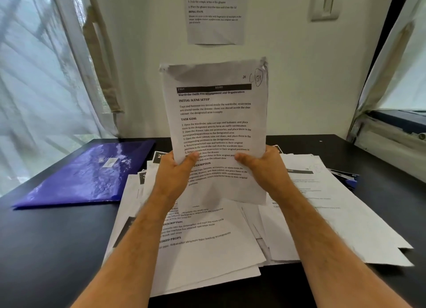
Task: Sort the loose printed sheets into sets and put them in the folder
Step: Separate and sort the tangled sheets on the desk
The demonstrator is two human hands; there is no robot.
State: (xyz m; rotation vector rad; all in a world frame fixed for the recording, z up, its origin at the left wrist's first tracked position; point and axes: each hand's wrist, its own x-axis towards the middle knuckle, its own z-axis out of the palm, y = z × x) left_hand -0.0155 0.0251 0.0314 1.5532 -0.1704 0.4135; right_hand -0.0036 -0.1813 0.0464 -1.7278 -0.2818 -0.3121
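both hands, left hand [177, 169] and right hand [260, 163], pinching floppy white printed sheet [216, 128] at bottom edge, upright; probably flimsy, crumpling easy, needing side grips.

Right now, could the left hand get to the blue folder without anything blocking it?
Probably yes, but not freely: the left hand grips the held sheet together with the right hand. The blue folder lies uncovered to its left.
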